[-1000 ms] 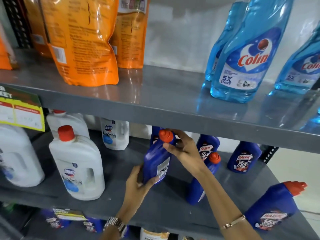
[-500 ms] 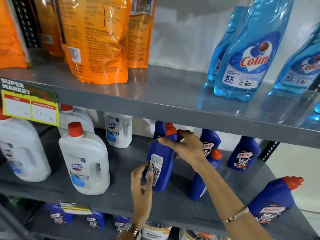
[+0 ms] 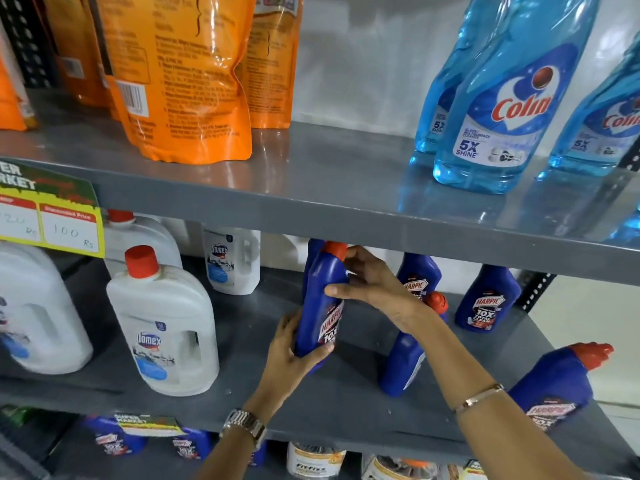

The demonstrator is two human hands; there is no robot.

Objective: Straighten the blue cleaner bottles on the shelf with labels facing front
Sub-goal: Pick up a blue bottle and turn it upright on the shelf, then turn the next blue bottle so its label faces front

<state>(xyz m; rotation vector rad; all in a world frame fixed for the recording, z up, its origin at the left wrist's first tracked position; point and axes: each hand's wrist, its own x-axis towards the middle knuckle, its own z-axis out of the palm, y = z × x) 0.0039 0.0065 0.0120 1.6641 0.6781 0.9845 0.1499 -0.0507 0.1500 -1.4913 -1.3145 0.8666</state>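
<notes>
Both my hands hold one dark blue Harpic bottle (image 3: 320,306) with a red cap on the grey middle shelf (image 3: 242,341). My left hand (image 3: 294,351) grips its base and my right hand (image 3: 370,282) wraps its neck. The bottle stands nearly upright, its red-and-white front label turned toward the right front. Another blue bottle (image 3: 401,362) leans behind my right forearm, label turned away. Two more Harpic bottles (image 3: 488,299) stand at the back with labels forward. A further one (image 3: 557,382) tilts at the shelf's right front edge.
White Domex jugs (image 3: 166,327) fill the left of the middle shelf. Light blue Colin bottles (image 3: 512,98) and orange pouches (image 3: 180,74) stand on the shelf above, whose front lip hangs just over the bottle caps. A price tag (image 3: 48,216) hangs at left. More bottles sit on the shelf below.
The held bottle has been rotated: its white back label faced me before, now the Harpic front label shows. My left hand slid down to the base. The view shifted slightly left.
</notes>
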